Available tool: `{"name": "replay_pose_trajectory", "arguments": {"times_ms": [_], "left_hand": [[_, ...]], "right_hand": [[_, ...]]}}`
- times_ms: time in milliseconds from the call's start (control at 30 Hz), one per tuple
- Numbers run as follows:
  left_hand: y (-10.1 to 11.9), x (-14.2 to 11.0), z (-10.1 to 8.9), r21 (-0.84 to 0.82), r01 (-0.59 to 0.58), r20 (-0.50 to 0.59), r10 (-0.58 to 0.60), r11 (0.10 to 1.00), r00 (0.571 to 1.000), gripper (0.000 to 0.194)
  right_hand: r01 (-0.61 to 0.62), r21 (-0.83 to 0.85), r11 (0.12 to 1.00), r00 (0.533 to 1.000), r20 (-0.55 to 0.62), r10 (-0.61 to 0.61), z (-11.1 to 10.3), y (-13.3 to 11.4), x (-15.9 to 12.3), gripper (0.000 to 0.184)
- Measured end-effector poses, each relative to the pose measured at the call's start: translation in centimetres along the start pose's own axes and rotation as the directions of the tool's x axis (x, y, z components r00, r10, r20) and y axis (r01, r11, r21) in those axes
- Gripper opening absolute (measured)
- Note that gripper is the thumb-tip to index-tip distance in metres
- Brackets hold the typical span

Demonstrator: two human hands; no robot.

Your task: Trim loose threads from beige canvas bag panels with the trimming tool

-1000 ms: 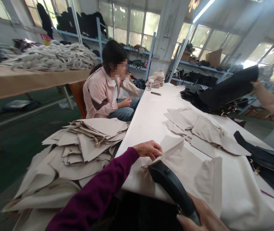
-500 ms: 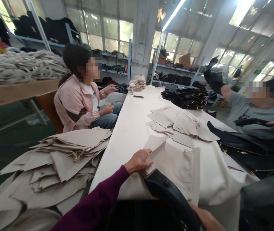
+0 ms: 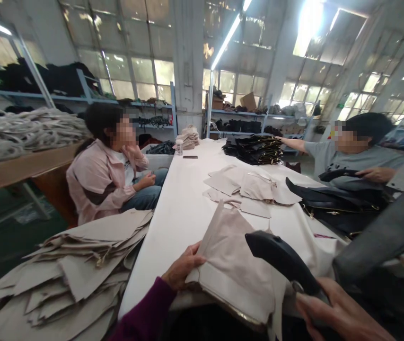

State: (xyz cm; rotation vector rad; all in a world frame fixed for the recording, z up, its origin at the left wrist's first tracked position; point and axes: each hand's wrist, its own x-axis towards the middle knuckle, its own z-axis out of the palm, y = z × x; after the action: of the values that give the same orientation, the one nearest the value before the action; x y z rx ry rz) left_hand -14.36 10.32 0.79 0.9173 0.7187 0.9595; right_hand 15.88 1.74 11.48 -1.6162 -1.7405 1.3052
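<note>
My left hand point(image 3: 185, 267) pinches the left edge of a beige fabric panel point(image 3: 239, 258), thumb on top. Gold zipper teeth point(image 3: 241, 315) run along the panel's near edge. At the panel's right side my right hand point(image 3: 333, 305) is closed round the lower end of a thick, curved black handle-like piece point(image 3: 282, 258). Its blunt far end rises over the panel, and a small shiny metal part shows by my fingers. Whether my right fingers also touch the fabric, I cannot tell. Beyond lie loose beige panels point(image 3: 255, 187) on the white table point(image 3: 177, 203).
Left of the table is a large heap of beige pieces point(image 3: 77, 270). Black zippered pieces point(image 3: 253, 149) are stacked further back. A seated person point(image 3: 106, 175) is at left; another point(image 3: 354, 156) at right handles black bag pieces point(image 3: 337, 203). A grey beam point(image 3: 382, 227) slants in from the right.
The beige panel has turned, its zippered edge now toward me. My right hand and the black piece have moved up and right. The person at right has lowered an arm to the black stack.
</note>
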Motion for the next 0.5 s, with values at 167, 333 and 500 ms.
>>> {"name": "replay_pose_trajectory", "arguments": {"times_ms": [167,333,500], "left_hand": [[-1.5,-1.4,0.6,-0.033,-0.012,0.046,0.013,0.999,0.999,0.065],[-1.2,-2.6,2.0,-0.061,-0.010,0.158,0.019,0.998,0.987,0.064],[-1.3,-4.4,2.8,-0.100,0.031,0.086,-0.023,0.994,0.996,0.063]], "right_hand": [[0.107,0.145,0.984,0.991,0.069,-0.117,0.7,-2.5,3.4,0.030],[0.186,0.167,0.968,0.977,0.070,-0.200,1.6,-3.0,6.1,0.025],[0.198,0.231,0.953,0.977,0.032,-0.211,0.7,-3.1,6.9,0.030]]}}
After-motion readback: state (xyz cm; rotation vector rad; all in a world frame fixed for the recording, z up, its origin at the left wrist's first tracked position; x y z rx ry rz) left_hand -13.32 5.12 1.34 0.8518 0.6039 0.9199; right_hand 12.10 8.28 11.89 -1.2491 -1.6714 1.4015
